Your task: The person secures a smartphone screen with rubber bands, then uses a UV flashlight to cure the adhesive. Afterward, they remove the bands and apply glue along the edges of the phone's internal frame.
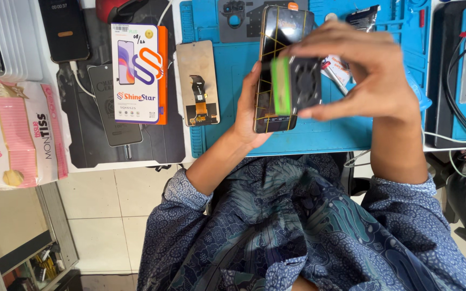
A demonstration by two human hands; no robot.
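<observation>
Blue work mat [351, 134] — bore the job. Phone [277, 70], dark glass up, clasped along its edge by the left hand [249, 116], above the mat. Right hand [362, 75] — fingers pinched shut on a small black-and-green fan block [297, 85] over the glass. Beside: bare screen panel [197, 82], boxed phone part [138, 73], tissue pack [20, 132].

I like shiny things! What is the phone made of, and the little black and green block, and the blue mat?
Phone: looks like glossy glass, since it mirrors light. Block: seemingly matte black plastic with a fan grille and a green side, held by the right hand. Mat: probably dull rubbery material, no shine.
</observation>
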